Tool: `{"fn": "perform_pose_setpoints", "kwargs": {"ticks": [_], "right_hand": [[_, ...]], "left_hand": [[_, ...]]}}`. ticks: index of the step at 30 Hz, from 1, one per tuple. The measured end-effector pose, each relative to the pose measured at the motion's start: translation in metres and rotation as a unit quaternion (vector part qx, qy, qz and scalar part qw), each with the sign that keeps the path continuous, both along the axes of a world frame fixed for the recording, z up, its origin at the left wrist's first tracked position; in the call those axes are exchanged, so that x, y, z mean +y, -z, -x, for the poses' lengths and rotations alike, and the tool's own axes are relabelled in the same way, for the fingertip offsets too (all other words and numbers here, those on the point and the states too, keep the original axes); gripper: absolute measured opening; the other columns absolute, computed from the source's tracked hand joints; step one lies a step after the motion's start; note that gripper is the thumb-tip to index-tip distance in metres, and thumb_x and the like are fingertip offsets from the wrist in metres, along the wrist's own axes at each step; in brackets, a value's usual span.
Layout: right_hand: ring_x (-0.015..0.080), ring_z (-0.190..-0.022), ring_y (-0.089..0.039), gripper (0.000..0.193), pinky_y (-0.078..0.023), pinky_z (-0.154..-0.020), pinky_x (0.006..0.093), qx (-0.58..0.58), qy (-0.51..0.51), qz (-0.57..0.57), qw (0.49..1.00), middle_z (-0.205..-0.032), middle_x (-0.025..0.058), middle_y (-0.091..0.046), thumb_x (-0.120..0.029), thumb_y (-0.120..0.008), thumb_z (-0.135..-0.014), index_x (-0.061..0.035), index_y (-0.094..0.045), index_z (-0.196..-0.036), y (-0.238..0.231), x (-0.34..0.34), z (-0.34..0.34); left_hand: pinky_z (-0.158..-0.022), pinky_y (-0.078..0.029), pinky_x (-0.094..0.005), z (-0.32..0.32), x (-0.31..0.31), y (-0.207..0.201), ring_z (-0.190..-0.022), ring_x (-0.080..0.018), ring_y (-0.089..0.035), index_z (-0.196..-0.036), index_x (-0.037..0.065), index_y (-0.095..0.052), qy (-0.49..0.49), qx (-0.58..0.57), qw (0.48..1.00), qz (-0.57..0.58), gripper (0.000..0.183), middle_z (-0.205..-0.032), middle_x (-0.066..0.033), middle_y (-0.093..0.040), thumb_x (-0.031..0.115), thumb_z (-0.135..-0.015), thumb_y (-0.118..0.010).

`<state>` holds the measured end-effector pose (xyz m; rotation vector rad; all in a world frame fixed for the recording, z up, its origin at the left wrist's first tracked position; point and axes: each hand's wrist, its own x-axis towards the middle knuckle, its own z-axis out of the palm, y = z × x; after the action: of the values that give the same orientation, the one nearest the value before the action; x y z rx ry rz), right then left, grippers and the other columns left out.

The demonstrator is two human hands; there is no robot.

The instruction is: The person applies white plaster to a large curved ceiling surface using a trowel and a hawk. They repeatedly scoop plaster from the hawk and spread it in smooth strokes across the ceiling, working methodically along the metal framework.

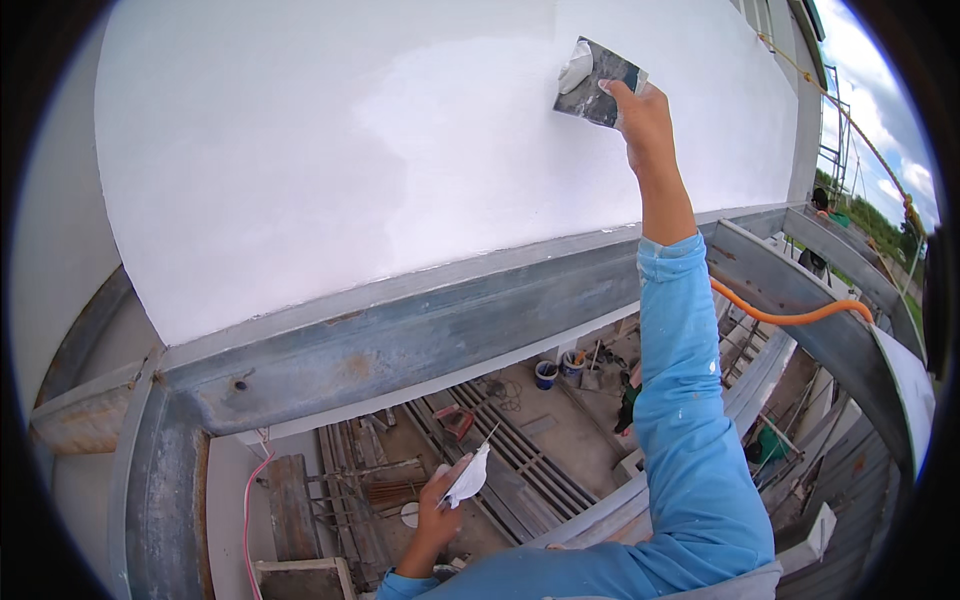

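Observation:
My right hand [642, 118], arm stretched up, grips a dark, flat putty blade [590, 103] against or close to the wall. A lump of white putty [576, 68] sits on the blade's left part. Behind it, the white wall [300, 150] has a brighter, wetter-looking coat in the middle and a greyer area at the left. Low in the picture, my left hand [434, 512] is closed around a second thin blade, seen nearly edge-on and loaded with white putty [470, 478]. The handles of both tools are hidden or not visible.
A grey steel beam [420, 315] runs below the wall, joined to other beams at the left and right. An orange hose [790, 318] hangs over the right beam. Far below lie metal tubes [530, 450], planks and buckets [546, 372]. A yellow rope [850, 118] crosses at upper right.

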<state>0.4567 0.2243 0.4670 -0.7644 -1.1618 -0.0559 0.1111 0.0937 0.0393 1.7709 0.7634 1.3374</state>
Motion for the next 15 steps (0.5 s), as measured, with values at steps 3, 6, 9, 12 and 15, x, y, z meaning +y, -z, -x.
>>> {"fn": "perform_pose_setpoints", "kwargs": {"ticks": [3, 6, 9, 12, 15], "right_hand": [[0.0191, -0.069, -0.058, 0.031, -0.048, -0.065, 0.0342, -0.034, 0.076, 0.032, 0.996, -0.079, 0.0117, -0.065, -0.019, -0.067, -0.081, 0.0098, -0.067, -0.093, -0.024, 0.017, -0.001], [0.0228, -0.070, -0.063, 0.033, -0.052, -0.066, 0.0360, -0.060, 0.104, 0.063, 0.991, -0.082, 0.0149, -0.067, -0.019, -0.064, -0.082, 0.0107, -0.066, -0.096, -0.036, 0.017, 0.010], [0.0254, -0.074, -0.067, 0.035, -0.055, -0.066, 0.0359, -0.058, 0.105, 0.090, 0.989, -0.085, 0.0160, -0.066, -0.021, -0.061, -0.085, 0.0103, -0.066, -0.099, -0.044, 0.022, 0.021], [0.0293, -0.079, -0.070, 0.037, -0.056, -0.068, 0.0398, -0.097, 0.195, 0.156, 0.963, -0.088, 0.0205, -0.068, -0.023, -0.055, -0.086, 0.0081, -0.066, -0.103, -0.059, 0.024, 0.039], [0.0298, -0.081, -0.070, 0.041, -0.056, -0.070, 0.0416, -0.162, 0.335, 0.177, 0.911, -0.091, 0.0205, -0.069, -0.029, -0.054, -0.088, 0.0042, -0.068, -0.108, -0.063, 0.029, 0.061]], "left_hand": [[-0.088, -0.045, -0.0272, 0.005, -0.002, 0.006, -0.100, -0.0229, -0.063, -0.134, 0.006, -0.060, 0.002, -0.001, 1.000, 0.006, 0.067, -0.105, -0.0159, -0.062, -0.018, -0.074, -0.042], [-0.091, -0.044, -0.0276, 0.010, -0.008, 0.019, -0.105, -0.0236, -0.062, -0.135, 0.006, -0.059, 0.008, -0.038, 0.999, 0.035, 0.068, -0.110, -0.0165, -0.062, -0.019, -0.074, -0.041], [-0.093, -0.044, -0.0280, 0.017, -0.001, 0.021, -0.107, -0.0247, -0.062, -0.135, 0.005, -0.058, 0.031, -0.014, 0.999, 0.037, 0.068, -0.113, -0.0174, -0.063, -0.018, -0.074, -0.040], [-0.095, -0.043, -0.0286, 0.025, 0.002, 0.031, -0.111, -0.0260, -0.062, -0.134, 0.004, -0.058, 0.037, 0.004, 0.997, 0.064, 0.068, -0.116, -0.0186, -0.063, -0.018, -0.073, -0.039], [-0.094, -0.044, -0.0282, 0.029, 0.003, 0.040, -0.109, -0.0230, -0.061, -0.132, 0.001, -0.059, 0.026, 0.004, 0.997, 0.066, 0.057, -0.114, -0.0157, -0.063, -0.013, -0.079, -0.046]]}}
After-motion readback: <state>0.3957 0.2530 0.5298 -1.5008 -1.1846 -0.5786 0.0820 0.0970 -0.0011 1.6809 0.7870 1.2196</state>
